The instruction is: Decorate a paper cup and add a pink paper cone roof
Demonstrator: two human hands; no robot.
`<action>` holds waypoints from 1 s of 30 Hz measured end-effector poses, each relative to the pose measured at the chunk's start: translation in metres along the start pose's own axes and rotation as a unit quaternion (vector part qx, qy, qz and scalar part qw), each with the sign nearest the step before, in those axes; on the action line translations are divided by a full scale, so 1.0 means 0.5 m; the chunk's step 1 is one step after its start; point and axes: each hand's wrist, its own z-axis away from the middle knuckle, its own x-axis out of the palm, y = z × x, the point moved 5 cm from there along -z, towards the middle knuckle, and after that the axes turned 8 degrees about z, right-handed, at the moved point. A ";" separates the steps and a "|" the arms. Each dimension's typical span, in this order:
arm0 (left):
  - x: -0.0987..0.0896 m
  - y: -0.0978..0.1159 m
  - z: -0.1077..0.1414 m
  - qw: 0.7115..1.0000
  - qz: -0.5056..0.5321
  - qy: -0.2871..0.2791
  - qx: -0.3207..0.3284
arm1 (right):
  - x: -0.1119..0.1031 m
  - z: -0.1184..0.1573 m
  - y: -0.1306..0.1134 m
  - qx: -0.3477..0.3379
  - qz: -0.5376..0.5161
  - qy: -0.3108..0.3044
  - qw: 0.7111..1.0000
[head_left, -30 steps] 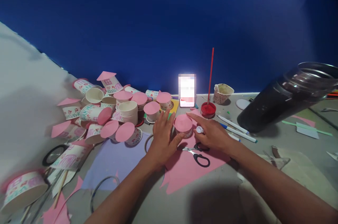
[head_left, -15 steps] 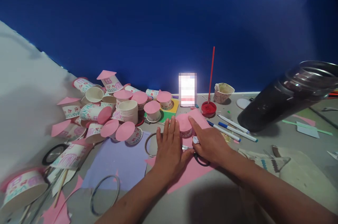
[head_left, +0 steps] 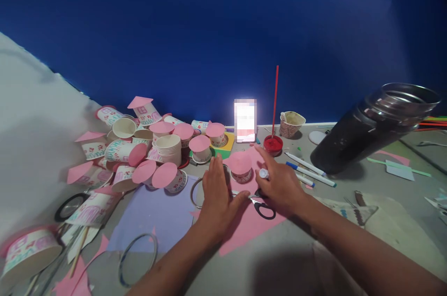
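Note:
A small upturned paper cup with a pink paper cone roof (head_left: 239, 164) stands on pink paper (head_left: 246, 226) between my hands. To its left, my left hand (head_left: 220, 193) rests with fingers stretched and thumb apart, holding nothing. My right hand (head_left: 284, 184) is on the other side, its index finger extended past the roof. Its other fingers curl around a small white cylinder (head_left: 264, 173), whose round end faces me; the rest is hidden. Scissors with black handles (head_left: 264, 211) lie on the pink paper, the blades passing under my left thumb.
Many decorated cups with pink roofs (head_left: 165, 175) crowd the left, beside stacked plain cups (head_left: 168, 149) and purple paper (head_left: 153, 212). A lit phone (head_left: 245, 121), red pot (head_left: 273, 146), markers (head_left: 310, 175) and black flask (head_left: 363, 133) stand or lie behind and right.
Both hands have drawn slightly away from the roofed cup, my right hand to the right and my left a little to the left. The cup and scissors now show more fully.

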 end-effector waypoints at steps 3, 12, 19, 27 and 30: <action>-0.009 -0.014 -0.040 0.988 0.125 -0.032 -0.089 | -0.011 -0.019 0.031 0.025 -0.135 0.073 0.988; 0.000 0.002 -0.095 0.926 0.330 0.010 -0.183 | -0.017 -0.043 0.057 0.031 -0.240 0.119 0.963; -0.062 0.003 -0.092 0.769 0.575 0.062 -0.272 | -0.014 -0.043 0.039 -0.029 -0.324 0.083 0.942; -0.092 0.005 -0.066 0.700 0.677 -0.008 -0.228 | -0.014 -0.026 0.017 -0.054 -0.404 0.053 0.912; -0.082 0.000 -0.052 0.677 0.698 -0.009 -0.231 | -0.019 -0.027 0.027 -0.031 -0.444 0.077 0.892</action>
